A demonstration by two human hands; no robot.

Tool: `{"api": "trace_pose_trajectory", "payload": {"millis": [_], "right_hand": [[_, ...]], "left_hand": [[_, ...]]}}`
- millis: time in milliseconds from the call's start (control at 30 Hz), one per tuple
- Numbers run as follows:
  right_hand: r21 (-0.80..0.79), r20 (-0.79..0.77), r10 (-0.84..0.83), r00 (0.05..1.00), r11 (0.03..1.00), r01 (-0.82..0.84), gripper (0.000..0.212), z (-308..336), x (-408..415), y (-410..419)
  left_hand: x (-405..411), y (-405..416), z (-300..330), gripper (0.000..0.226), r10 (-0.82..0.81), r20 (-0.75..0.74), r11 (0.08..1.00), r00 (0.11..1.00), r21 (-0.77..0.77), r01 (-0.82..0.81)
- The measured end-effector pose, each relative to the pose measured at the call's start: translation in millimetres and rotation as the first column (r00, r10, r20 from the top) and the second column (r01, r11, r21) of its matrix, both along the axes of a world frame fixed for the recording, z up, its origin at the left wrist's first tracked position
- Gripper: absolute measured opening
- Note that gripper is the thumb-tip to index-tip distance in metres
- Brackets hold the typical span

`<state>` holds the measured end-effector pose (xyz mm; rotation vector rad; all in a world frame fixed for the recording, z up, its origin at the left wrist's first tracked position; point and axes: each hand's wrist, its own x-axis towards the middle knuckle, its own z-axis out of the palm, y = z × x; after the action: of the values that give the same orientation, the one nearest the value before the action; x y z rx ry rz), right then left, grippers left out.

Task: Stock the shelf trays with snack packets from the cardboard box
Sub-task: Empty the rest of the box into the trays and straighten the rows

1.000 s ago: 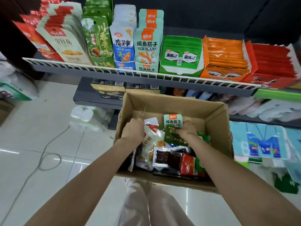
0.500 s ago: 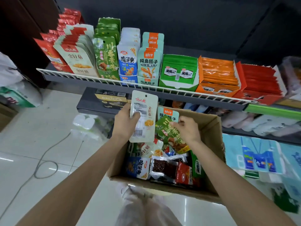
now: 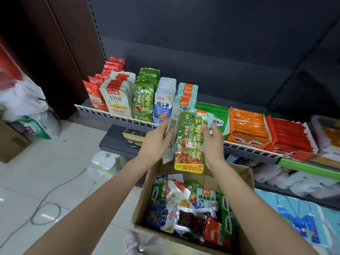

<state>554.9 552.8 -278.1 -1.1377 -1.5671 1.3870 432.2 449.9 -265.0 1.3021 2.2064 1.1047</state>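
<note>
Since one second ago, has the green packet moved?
Yes. The green packet has moved up, out of the cardboard box, where it lay before. Both hands now hold it in front of the shelf rail.

I see both arms raised over the cardboard box [image 3: 237,173]; my right hand [image 3: 211,142] pinches a green snack packet [image 3: 189,142] upright by its upper edge; my left hand [image 3: 156,142] grips a pale packet [image 3: 170,126] just behind it — the two overlap. Loose packets fill the box; behind, the shelf [image 3: 114,115] carries upright rows — red, cream, green, blue — beside orange and red trays.
</note>
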Motion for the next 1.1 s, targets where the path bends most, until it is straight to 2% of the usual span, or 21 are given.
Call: {"api": "trace_pose_trajectory", "payload": {"millis": [67, 133, 200, 300, 367, 467, 500, 533, 567, 633, 667, 733, 800, 833, 900, 967, 1033, 1100], "right_hand": [[0.016, -0.011, -0.024, 1.0, 1.0, 0.025, 0.027, 10.8, -17.2, -6.8], [0.021, -0.036, -0.02, 0.999, 1.0, 0.021, 0.022, 19.9, -34.3, -11.7], [0.012, -0.057, 0.006, 0.998, 1.0, -0.005, 0.023, 28.6, -50.3, -14.3], [-0.08, -0.121, 0.028, 0.992, 0.996, -0.038, 0.022, 34.7, -71.7, -13.6], [-0.126, -0.171, 0.035, 0.985, 0.99, -0.057, 0.024, 39.3, -85.4, -14.1], [-0.141, -0.177, 0.021, 0.984, 0.989, -0.047, 0.024, 42.1, -103.7, -14.0], [-0.169, -0.179, 0.005, 0.984, 0.985, -0.036, 0.026, 41.0, -109.7, -12.1], [-0.209, -0.18, -0.009, 0.984, 0.977, -0.03, 0.035, 41.4, -115.3, -11.1], [-0.246, -0.177, -0.028, 0.984, 0.969, -0.017, 0.052, 43.1, -120.7, -10.6], [-0.287, -0.199, -0.056, 0.978, 0.958, -0.003, 0.094, 48.6, -130.1, -9.4], [-0.287, -0.217, -0.067, 0.974, 0.958, 0.002, 0.106, 50.3, -133.6, -7.6], [-0.283, -0.246, -0.08, 0.966, 0.959, 0.007, 0.113, 46.7, -141.2, 0.3], [-0.287, -0.211, -0.096, 0.973, 0.957, 0.032, 0.105, 50.7, -150.2, 2.2], [-0.282, -0.204, -0.098, 0.974, 0.959, 0.038, 0.09, 51.9, -153.8, 3.2], [-0.289, -0.205, -0.073, 0.976, 0.957, 0.011, 0.044, 57.9, -158.6, 5.1], [-0.341, -0.281, -0.049, 0.958, 0.939, -0.052, 0.008, 63.2, -157.2, 9.7], [-0.338, -0.346, -0.025, 0.938, 0.936, -0.1, 0.018, 69.1, -151.6, 14.8], [-0.296, -0.342, 0.015, 0.939, 0.947, -0.123, 0.023, 72.4, -146.7, 18.7]], "left_hand": [[1.9, 0.6, 5.8, 0.052, -0.071, -0.062, 0.997, 0.996, -0.017, 0.07], [-6.2, 2.9, 2.5, 0.057, -0.14, -0.137, 0.988, 0.981, -0.076, 0.131], [-18.6, 3.6, 6.4, 0.056, -0.198, -0.05, 0.974, 0.979, -0.117, 0.192], [-41.3, 0.5, 19.7, 0.044, -0.271, 0.051, 0.959, 0.961, -0.072, 0.274], [-60.8, 1.5, 28.0, 0.05, -0.215, 0.076, 0.975, 0.974, -0.038, 0.219], [-91.9, 5.3, 42.4, 0.079, 0.044, 0.051, 0.998, 0.998, -0.041, -0.042], [-102.9, 7.1, 45.4, 0.07, 0.095, 0.098, 0.995, 0.991, -0.044, -0.091], [-113.5, 8.4, 46.8, 0.053, 0.095, 0.206, 0.995, 0.974, -0.029, -0.091], [-121.9, 9.1, 47.9, 0.043, 0.07, 0.331, 0.997, 0.941, -0.01, -0.071], [-138.9, 10.3, 46.8, 0.052, 0.044, 0.51, 0.998, 0.859, 0.014, -0.059], [-145.9, 11.2, 45.5, 0.058, 0.045, 0.567, 0.998, 0.822, 0.016, -0.065], [-156.0, 14.2, 44.3, 0.052, 0.021, 0.642, 0.997, 0.767, 0.039, -0.06], [-163.8, 18.5, 45.1, 0.042, -0.008, 0.692, 0.997, 0.722, 0.063, -0.05], [-167.4, 20.5, 46.5, 0.04, -0.016, 0.694, 0.997, 0.719, 0.068, -0.043], [-174.7, 25.5, 48.6, 0.039, -0.017, 0.695, 0.995, 0.719, 0.081, -0.054], [-186.1, 30.1, 48.2, 0.039, 0.007, 0.699, 0.991, 0.715, 0.09, -0.098], [-199.2, 32.3, 48.1, 0.041, 0.025, 0.719, 0.985, 0.695, 0.1, -0.14], [-211.6, 33.0, 48.2, 0.042, 0.034, 0.732, 0.984, 0.681, 0.094, -0.149]]}}
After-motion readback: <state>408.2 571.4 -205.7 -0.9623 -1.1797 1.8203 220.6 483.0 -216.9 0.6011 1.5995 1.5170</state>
